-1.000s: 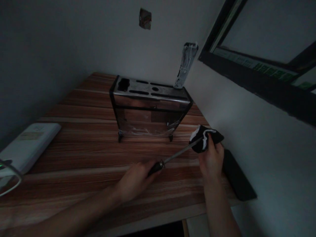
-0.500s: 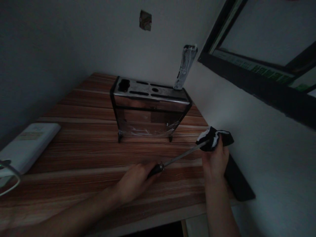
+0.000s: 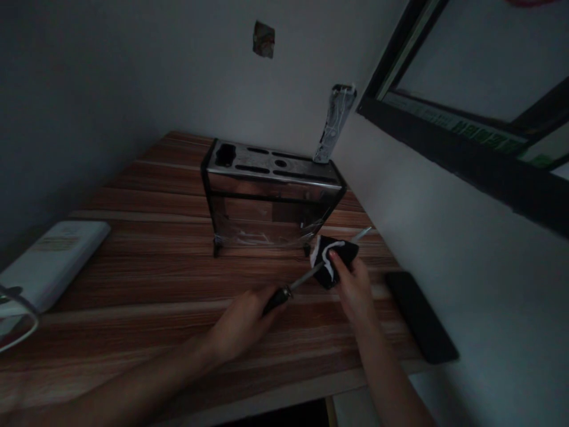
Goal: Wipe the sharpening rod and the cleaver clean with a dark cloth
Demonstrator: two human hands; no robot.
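Slanting inward, both hands (image 3: 240,326) (image 3: 354,289) clasp handle (image 3: 276,300) and cloth (image 3: 326,244).

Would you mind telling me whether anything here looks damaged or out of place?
Yes, perhaps the ragged brownish square on the wall above the slotted holder: it resembles an uncovered socket opening, looking unfinished against the plain surface.

- you've got a slotted metal holder (image 3: 267,187) on your woodgrain table (image 3: 146,261), wrapped handle (image 3: 335,121) sticking up at its back right
- white box (image 3: 62,252) to your left, pale cable (image 3: 36,322) looping at its near end
- flat black slab (image 3: 422,317) by your right-hand wall (image 3: 427,231)
- kinda ragged dark patch (image 3: 264,40) on your back wall (image 3: 178,71)
- dark frame (image 3: 462,160), upper right
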